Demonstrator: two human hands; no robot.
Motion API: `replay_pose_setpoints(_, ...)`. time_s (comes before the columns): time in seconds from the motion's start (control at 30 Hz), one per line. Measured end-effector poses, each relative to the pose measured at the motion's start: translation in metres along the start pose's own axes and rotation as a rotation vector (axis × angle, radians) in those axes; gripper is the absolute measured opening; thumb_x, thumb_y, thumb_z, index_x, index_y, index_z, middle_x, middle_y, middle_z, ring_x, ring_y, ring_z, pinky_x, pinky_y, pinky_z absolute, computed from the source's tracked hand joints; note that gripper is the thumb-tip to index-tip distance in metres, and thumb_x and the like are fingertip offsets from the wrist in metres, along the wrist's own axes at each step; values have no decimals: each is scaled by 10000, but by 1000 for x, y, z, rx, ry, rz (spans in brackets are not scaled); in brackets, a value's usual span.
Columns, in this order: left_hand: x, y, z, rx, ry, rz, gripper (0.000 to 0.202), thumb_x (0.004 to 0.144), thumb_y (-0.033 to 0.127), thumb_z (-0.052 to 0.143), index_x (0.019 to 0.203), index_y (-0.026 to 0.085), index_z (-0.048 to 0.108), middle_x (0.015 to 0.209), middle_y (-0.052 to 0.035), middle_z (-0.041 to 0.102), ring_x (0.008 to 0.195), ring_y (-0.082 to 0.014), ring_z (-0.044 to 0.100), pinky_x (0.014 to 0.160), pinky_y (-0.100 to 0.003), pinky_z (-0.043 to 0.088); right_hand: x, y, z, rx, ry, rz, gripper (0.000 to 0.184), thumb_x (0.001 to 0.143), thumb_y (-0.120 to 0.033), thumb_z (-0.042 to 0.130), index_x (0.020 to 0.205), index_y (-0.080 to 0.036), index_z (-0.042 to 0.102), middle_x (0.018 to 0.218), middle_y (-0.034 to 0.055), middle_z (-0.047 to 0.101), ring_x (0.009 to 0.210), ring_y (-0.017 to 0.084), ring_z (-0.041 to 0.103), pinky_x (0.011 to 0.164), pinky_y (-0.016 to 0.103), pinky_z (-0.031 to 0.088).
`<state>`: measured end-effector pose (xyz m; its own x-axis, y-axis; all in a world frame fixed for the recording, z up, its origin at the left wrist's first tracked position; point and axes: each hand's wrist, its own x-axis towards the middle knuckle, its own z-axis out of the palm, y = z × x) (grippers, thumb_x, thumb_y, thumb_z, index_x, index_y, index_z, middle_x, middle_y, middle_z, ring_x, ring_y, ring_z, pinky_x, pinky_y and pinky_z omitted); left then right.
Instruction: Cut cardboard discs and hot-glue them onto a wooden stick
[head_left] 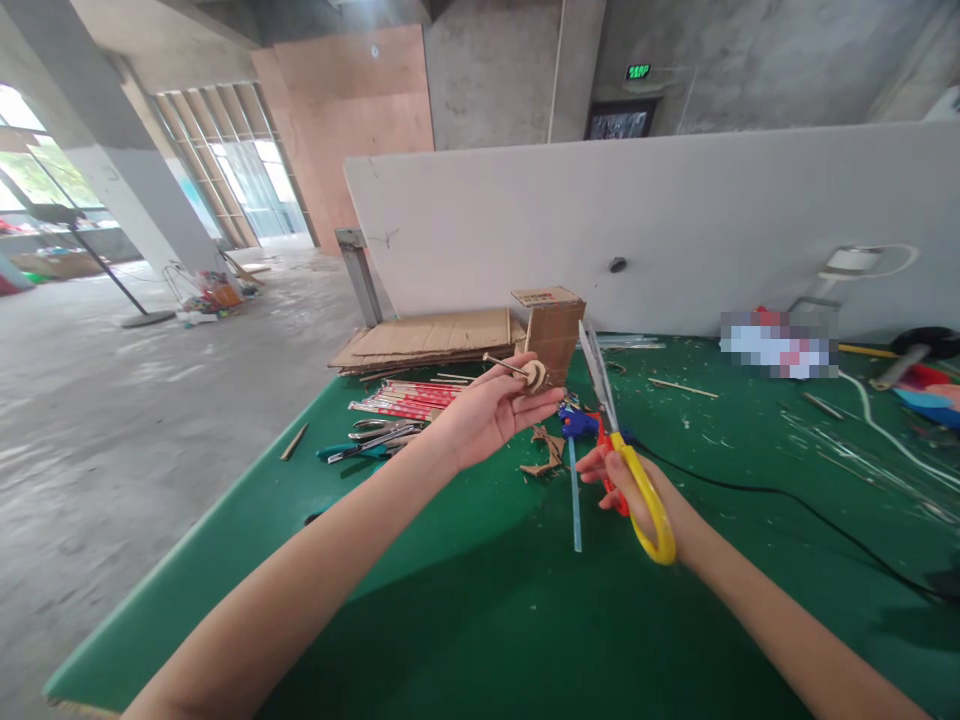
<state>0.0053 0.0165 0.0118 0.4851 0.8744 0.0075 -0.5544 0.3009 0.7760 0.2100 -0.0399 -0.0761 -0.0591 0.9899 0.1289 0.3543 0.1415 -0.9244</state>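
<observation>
I see right hand (627,482) gripping scissors (618,442), blades tilted up-left — right of 1 stick (504,366) (disc-ended) pinched by left hand (487,415).

A pixelated patch (780,345) masks whatever lies at the right. The scissors (616,442) partly cover the blue glue gun (576,422). The cardboard box's (553,345) print is illegibly small. The bottom edge crops both forearms (322,570).

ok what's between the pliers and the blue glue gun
In the head view: torn cardboard scraps beside the glue gun, and the left hand, held above the table.
</observation>
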Motion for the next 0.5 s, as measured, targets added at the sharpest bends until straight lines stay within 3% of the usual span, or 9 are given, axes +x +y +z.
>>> replay_pose_setpoints(0.23,0,-2,-2,114,48,108,143,806,115,577,929,184,557,842,-9,631,762,-138,677,621,-225,508,-3,-12,-1,-50,-44,14,562,776,-715,399,851,-181,557,864,72,601,735,179,580,558,295,529)
replay_pose_setpoints(0.37,0,-3,-3,137,3,126,252,767,88,618,993,176,552,861,-18,641,793,-139,677,667,-215,504,-8,-17,1,-81,-104,9,538,794,-702,380,887,-190,520,799,48,558,685,163,552,562,289,523)
replay_pose_setpoints(0.5,0,-4,-3,233,-21,192,264,748,100,649,981,164,543,881,-26,641,797,-150,677,681,-232,507,-7,-21,1,-155,-145,-95,479,828,-656,367,844,-198,503,819,52,526,695,165,542,588,298,514)
